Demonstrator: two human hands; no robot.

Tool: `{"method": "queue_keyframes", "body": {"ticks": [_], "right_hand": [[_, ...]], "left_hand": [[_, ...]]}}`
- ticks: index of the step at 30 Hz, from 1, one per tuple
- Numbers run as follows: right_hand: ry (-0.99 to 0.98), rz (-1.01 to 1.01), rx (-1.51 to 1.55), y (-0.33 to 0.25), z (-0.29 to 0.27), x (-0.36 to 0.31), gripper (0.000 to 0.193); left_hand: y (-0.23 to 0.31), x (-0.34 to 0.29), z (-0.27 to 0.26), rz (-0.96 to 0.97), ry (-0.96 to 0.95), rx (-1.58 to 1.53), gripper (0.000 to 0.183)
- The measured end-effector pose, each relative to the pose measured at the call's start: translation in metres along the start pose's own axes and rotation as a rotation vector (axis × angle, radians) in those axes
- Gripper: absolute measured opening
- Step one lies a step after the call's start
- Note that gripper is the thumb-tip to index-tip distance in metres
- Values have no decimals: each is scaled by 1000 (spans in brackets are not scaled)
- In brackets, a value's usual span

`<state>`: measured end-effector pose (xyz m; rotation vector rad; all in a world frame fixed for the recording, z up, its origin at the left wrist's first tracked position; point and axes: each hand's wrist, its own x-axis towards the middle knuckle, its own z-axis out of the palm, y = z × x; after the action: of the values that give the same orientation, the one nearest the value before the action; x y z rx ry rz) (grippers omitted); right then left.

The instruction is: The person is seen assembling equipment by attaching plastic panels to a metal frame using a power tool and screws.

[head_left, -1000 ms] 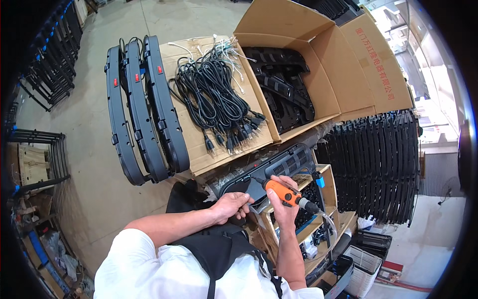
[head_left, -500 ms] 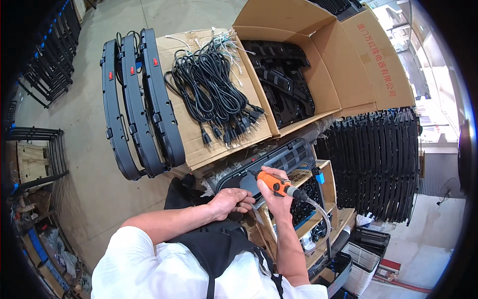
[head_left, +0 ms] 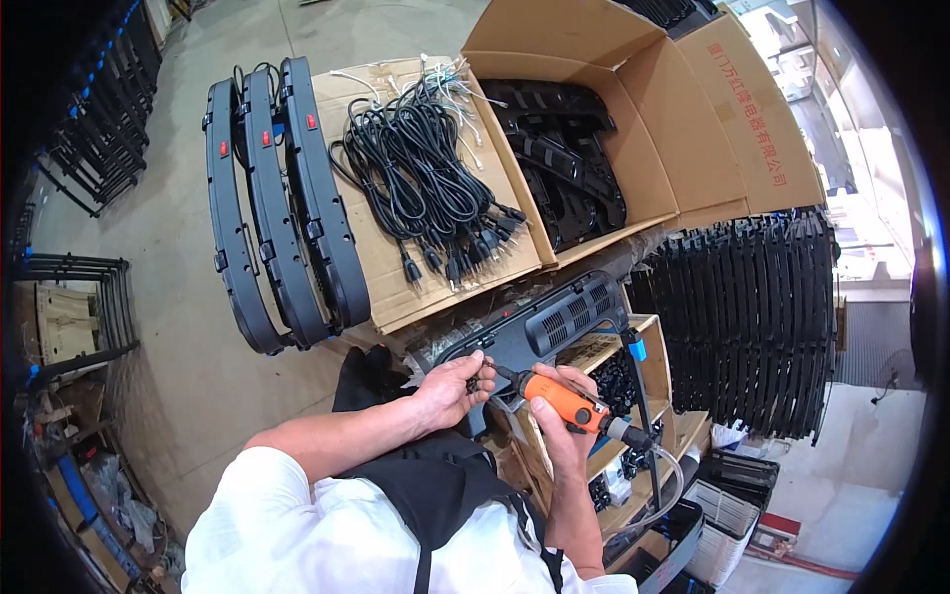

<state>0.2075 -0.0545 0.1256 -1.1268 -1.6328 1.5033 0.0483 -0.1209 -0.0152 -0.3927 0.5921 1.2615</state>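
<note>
Driver in hand, as I see it from the room; clock centred on the tool, twelve straight ahead of the worker. The orange screwdriver [head_left: 560, 399] sits in the right hand [head_left: 566, 416], fingers and thumb clamped around its barrel, bit toward ten o'clock. The left hand [head_left: 453, 393], at nine, has thumb and fingertips drawn together by the bit; whether they pinch a small part, I cannot tell. Handling (judged): stiff, moderately heavy, smooth-bodied, so best held at mid-barrel; the clear hose [head_left: 677, 473], bending away at four, probably tugs at the tail. Edges: the black housing [head_left: 570, 319], at twelve, has a raised rim and a slotted vent that a bit could catch or scratch; the wooden tray [head_left: 650, 368] walls off two to three. Room: swinging seems easiest toward ten, over the housing's plain end.
</note>
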Motion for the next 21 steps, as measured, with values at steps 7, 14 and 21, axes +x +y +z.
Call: {"method": "queue_keyframes", "body": {"ticks": [7,14,21], "right_hand": [[16,36,48,5,-3,-5,54],[-12,23,-48,10,-4,-5,54],[28,-32,-33,27,21,1,54]], "left_hand": [[1,2,-1,-26,14,13,23],[0,5,-6,-102,-28,4,25],[1,7,1,-50,-51,-77,24]]}}
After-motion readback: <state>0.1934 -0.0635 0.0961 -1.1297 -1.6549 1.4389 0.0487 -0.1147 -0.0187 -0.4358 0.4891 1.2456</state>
